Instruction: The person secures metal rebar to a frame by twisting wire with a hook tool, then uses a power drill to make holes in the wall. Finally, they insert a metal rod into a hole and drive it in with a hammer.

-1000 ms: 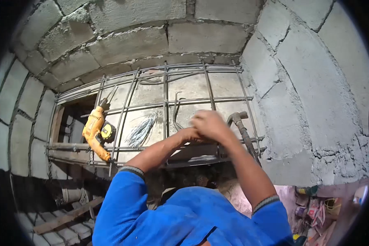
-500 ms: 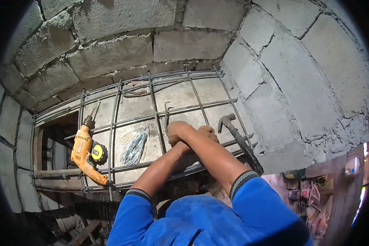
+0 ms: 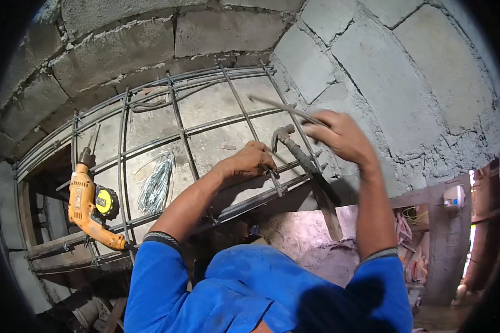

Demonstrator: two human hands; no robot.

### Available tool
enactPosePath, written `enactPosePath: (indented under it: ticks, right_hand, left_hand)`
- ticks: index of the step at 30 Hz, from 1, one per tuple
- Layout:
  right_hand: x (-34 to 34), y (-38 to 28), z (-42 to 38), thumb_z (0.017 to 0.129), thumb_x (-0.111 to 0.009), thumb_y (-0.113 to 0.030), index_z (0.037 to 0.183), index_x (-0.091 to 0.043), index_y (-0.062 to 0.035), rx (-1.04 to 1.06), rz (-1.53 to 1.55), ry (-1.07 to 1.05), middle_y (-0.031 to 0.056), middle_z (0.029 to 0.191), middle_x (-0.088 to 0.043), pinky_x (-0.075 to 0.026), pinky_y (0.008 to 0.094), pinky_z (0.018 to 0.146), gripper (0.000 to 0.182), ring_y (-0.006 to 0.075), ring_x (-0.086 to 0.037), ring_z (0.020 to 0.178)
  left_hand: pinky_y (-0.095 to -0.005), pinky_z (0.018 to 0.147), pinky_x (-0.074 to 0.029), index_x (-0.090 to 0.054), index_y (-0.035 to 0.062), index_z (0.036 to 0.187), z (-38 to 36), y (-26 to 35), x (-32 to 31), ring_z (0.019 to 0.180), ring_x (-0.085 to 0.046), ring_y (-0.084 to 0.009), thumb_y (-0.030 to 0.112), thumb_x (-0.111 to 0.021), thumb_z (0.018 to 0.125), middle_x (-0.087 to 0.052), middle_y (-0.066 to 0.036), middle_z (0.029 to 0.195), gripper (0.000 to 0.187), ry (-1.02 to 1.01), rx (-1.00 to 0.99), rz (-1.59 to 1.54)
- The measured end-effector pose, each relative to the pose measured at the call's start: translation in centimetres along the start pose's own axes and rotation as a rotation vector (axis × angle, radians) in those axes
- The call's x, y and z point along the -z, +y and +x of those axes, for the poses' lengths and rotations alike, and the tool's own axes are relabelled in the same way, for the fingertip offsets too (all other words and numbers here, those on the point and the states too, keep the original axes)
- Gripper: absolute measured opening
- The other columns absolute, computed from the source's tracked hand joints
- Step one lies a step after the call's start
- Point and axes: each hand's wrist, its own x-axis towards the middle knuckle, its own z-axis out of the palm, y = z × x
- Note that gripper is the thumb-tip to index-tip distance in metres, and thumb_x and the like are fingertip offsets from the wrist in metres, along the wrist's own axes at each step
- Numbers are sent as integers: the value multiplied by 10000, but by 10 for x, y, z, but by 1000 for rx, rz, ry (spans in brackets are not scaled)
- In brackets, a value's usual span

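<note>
My left hand (image 3: 247, 161) is closed at a bar crossing near the front of the rebar grid (image 3: 184, 133), its fingertips around the steel bar (image 3: 275, 180); any wire there is too small to make out. Raised at the right, my right hand (image 3: 343, 137) grips a thin metal rod (image 3: 278, 103) that points to the left. The rod is slightly blurred. Between my hands a claw hammer (image 3: 303, 157) lies across the bars. A bundle of thin tie wire (image 3: 155, 186) rests inside the grid, left of my left forearm.
An orange power drill (image 3: 82, 202) with a long bit lies on the left bars, beside a yellow-and-black tape measure (image 3: 105, 202). Block walls (image 3: 230, 33) rise behind and at the right. A framed opening (image 3: 50, 188) is at the left. A board (image 3: 328, 216) juts below the hammer.
My arms were crossed and have come apart. My right hand has swung up and to the right with the rod; my left hand now lies left of it. The whole view has shifted.
</note>
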Motion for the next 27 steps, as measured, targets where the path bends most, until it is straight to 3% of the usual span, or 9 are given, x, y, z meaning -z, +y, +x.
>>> enactPosePath:
  ticks: [4, 7, 10, 13, 20, 27]
  right_hand:
    - [32, 12, -53, 849, -711, -356, 975, -715, 11, -69, -73, -150, 142, 793, -699, -518, 344, 688, 389, 213, -665, 715]
    - [27, 15, -61, 768, -791, -350, 964, -743, -19, 47, -93, -377, 165, 902, -732, -546, 362, 733, 388, 299, -710, 814]
    - [6, 17, -54, 756, -795, -350, 967, -755, -53, 218, -277, -432, 143, 927, -734, -547, 390, 762, 366, 324, -699, 852]
    - [-9, 10, -44, 740, -801, -348, 968, -764, -79, 170, -377, -487, 129, 949, -733, -542, 408, 785, 355, 328, -692, 892]
    - [-20, -5, -18, 725, -808, -305, 963, -768, -109, 126, -559, -564, 136, 897, -725, -532, 437, 741, 311, 348, -685, 851]
    - [-27, -4, -10, 711, -797, -281, 969, -759, -88, 199, -624, -618, 135, 876, -717, -536, 429, 733, 325, 334, -684, 823]
  left_hand:
    - [-400, 1039, -328, -723, 208, 1068, 0, 3, -2, 1104, -533, -295, 105, -716, 746, -660, -85, 1034, 339, 9, 123, -3]
    - [-397, 1042, -327, -706, 196, 1093, -2, -2, -6, 1126, -519, -308, 119, -719, 747, -648, -104, 1027, 354, 31, 89, -26]
    - [-397, 1045, -324, -720, 191, 1063, -5, 2, -3, 1140, -512, -305, 119, -708, 755, -650, -91, 1025, 316, 32, 110, -42]
    - [-398, 1043, -324, -735, 201, 1034, -4, -3, -3, 1142, -509, -296, 114, -697, 766, -659, -70, 1002, 284, 11, 11, -31]
    - [-397, 1029, -326, -745, 193, 1018, -7, -2, -5, 1110, -519, -286, 109, -703, 752, -669, -56, 964, 282, 55, 51, -54]
    - [-383, 1030, -316, -670, 156, 1156, -6, 5, 1, 1051, -528, -293, 46, -672, 711, -621, -85, 903, 459, 47, 105, -86]
